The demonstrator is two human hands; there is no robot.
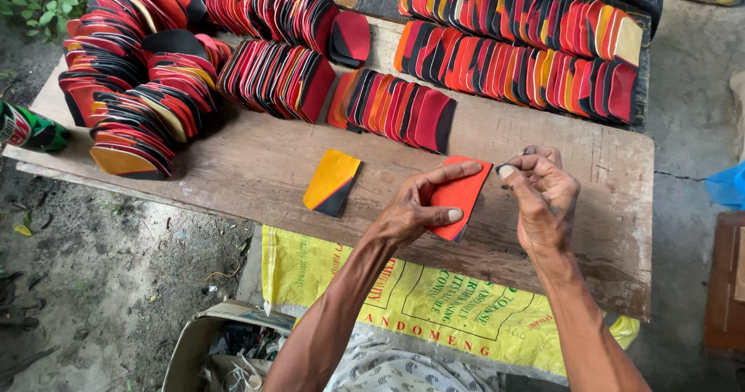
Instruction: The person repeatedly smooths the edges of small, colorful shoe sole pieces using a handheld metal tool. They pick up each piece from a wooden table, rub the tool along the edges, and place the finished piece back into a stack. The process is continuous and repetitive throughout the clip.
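My left hand grips a flat red piece with a dark edge, thumb under it and fingers over its top, just above the worn wooden board. My right hand is at the piece's right edge with fingers curled shut; whether it pinches a small tool I cannot tell. A yellow, orange and black piece lies flat on the board to the left of my left hand.
Rows of stacked red, orange and black pieces fill the back of the board, with a fanned pile at the left. A yellow printed sack lies under the near edge. A cardboard box stands at the lower left on the dirt.
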